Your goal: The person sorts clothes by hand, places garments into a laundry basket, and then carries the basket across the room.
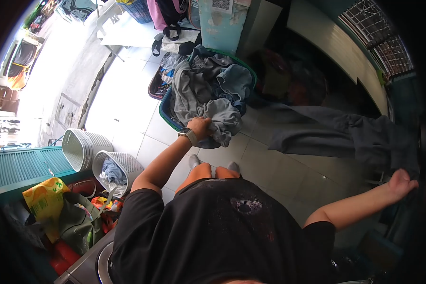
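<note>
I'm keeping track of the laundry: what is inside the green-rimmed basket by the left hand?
The basket holds rumpled grey clothes and bluish cloth, with the left hand at the heap's near edge. The basket's bottom and any lower layers are covered.

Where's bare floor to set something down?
Bare tile lies between the white baskets and the tub, and between the socks and the dark garment. Crowded: the tub, heaped with clothes, and lower left, among bags.
</note>
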Demonstrator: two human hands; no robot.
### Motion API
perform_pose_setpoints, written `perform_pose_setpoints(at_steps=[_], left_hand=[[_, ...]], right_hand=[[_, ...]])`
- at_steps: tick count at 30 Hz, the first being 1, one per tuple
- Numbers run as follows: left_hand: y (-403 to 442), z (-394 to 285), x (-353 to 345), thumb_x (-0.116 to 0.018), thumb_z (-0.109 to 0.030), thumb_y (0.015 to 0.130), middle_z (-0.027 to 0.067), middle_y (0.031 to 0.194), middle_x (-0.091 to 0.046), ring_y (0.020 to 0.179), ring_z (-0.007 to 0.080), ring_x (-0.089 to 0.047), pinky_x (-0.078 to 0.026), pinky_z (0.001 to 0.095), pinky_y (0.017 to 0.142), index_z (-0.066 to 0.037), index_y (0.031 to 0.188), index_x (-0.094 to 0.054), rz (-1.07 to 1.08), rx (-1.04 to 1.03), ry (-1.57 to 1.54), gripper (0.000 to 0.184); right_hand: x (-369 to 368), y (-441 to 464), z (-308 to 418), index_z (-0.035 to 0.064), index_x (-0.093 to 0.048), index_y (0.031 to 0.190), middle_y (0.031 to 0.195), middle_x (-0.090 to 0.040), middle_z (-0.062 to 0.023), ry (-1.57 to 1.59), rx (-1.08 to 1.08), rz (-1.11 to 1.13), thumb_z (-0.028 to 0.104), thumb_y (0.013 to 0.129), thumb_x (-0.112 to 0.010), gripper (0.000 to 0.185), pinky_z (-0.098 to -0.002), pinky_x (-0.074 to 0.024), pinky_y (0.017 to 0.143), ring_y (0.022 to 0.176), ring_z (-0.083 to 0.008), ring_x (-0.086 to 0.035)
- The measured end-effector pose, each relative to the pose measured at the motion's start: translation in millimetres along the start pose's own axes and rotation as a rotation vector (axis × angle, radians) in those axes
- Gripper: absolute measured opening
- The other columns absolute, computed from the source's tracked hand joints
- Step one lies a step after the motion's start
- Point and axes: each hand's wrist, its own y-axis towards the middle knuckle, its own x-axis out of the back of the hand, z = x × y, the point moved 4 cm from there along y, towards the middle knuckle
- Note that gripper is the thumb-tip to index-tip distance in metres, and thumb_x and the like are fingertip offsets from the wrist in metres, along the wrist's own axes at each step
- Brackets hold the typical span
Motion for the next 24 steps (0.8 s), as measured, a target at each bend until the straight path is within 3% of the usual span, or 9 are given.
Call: perform_pose_setpoints(at_steps=[2,6,9,13,16,18,20,21,24], left_hand=[[5,-16,15,-0.069,-0.025,0.068,0.0144,0.093,-0.061,0.089,0.0342,-0.06,-0.049,0.043,0.076,-0.011,0.096,-0.062,0.068,-0.046,-0.094,0.032],[6,-120,92,-0.061,-0.029,0.08,0.0124,0.081,-0.06,0.076,0.0323,-0.061,-0.048,0.0424,0.065,-0.008,0.087,-0.061,-0.272,-0.207,-0.174,0.022],[-9,-204,113,-0.063,-0.027,0.08,0.0094,0.074,-0.058,0.066,0.0287,-0.059,-0.047,0.0391,0.058,-0.012,0.096,-0.063,-0.466,-0.459,-0.289,0.022],[-17,-273,111,-0.069,-0.017,0.07,0.0089,0.071,-0.056,0.063,0.028,-0.058,-0.046,0.0375,0.059,-0.009,0.101,-0.063,-0.51,-0.717,-0.551,0.032],[-32,-306,96,-0.069,-0.017,0.069,0.0039,0.078,-0.057,0.075,0.0253,-0.059,-0.046,0.0396,0.069,-0.011,0.102,-0.063,-0.438,-1.01,-0.521,0.034],[-37,-305,94,-0.072,-0.02,0.069,0.0064,0.097,-0.057,0.093,0.0264,-0.057,-0.044,0.0422,0.078,-0.014,0.109,-0.061,-0.359,-1.046,-0.389,0.042],[-39,-291,106,-0.073,-0.025,0.07,0.013,0.122,-0.049,0.111,0.0317,-0.049,-0.04,0.0456,0.087,-0.017,0.121,-0.054,-0.567,-1.076,-0.535,0.056],[-40,-276,100,-0.074,-0.03,0.069,0.0182,0.14,-0.031,0.126,0.0382,-0.035,-0.033,0.051,0.097,-0.021,0.131,-0.045,-0.49,-1.06,-0.538,0.068],[-41,-213,54,-0.078,-0.036,0.063,0.0213,0.146,-0.023,0.134,0.0397,-0.023,-0.016,0.0593,0.105,-0.024,0.133,-0.041,-0.5,-0.809,-0.285,0.08]], right_hand=[[26,9,-7,0.0023,-0.049,0.124,0.123,-0.054,-0.0116,-0.095,-0.163,0.032,0.033,0.092,-0.049,0.044,-0.0393,-0.0392,0.096,0.109,-0.0252,-0.053],[75,-17,-94,-0.0003,-0.051,0.12,0.118,-0.056,-0.0087,-0.309,-0.513,0.166,0.025,0.092,-0.049,0.038,-0.0363,-0.0426,0.092,0.106,-0.0237,-0.054],[28,-136,-141,-0.0019,-0.053,0.117,0.116,-0.057,-0.0069,-0.695,-0.448,0.312,0.016,0.089,-0.056,0.033,-0.0314,-0.0427,0.09,0.105,-0.0184,-0.054],[-60,-272,-147,0.0021,-0.044,0.13,0.121,-0.053,-0.0053,-0.239,-0.406,0.822,0.029,0.059,-0.086,0.087,-0.0299,-0.0392,0.096,0.111,-0.0184,-0.051],[-23,-295,-212,0.003,-0.045,0.129,0.12,-0.054,-0.0072,-0.495,-0.468,1.007,0.023,0.08,-0.07,0.058,-0.0322,-0.0404,0.094,0.11,-0.0192,-0.051],[-12,-286,-217,0.0015,-0.047,0.127,0.121,-0.053,-0.0085,-0.577,-0.412,0.962,0.022,0.085,-0.062,0.049,-0.0316,-0.0395,0.095,0.113,-0.0184,-0.05],[-11,-276,-216,0.0,-0.048,0.125,0.123,-0.052,-0.0097,-0.653,-0.353,0.919,0.021,0.09,-0.053,0.041,-0.031,-0.0386,0.097,0.115,-0.0176,-0.048],[-29,-267,-191,-0.0015,-0.05,0.122,0.121,-0.053,-0.01,-0.488,-0.283,0.793,0.022,0.091,-0.05,0.039,-0.0315,-0.039,0.096,0.114,-0.0177,-0.049],[-33,-229,-153,-0.0051,-0.052,0.116,0.119,-0.055,-0.0118,-0.26,-0.1,0.368,0.024,0.093,-0.043,0.038,-0.0333,-0.0384,0.096,0.111,-0.0198,-0.051]])
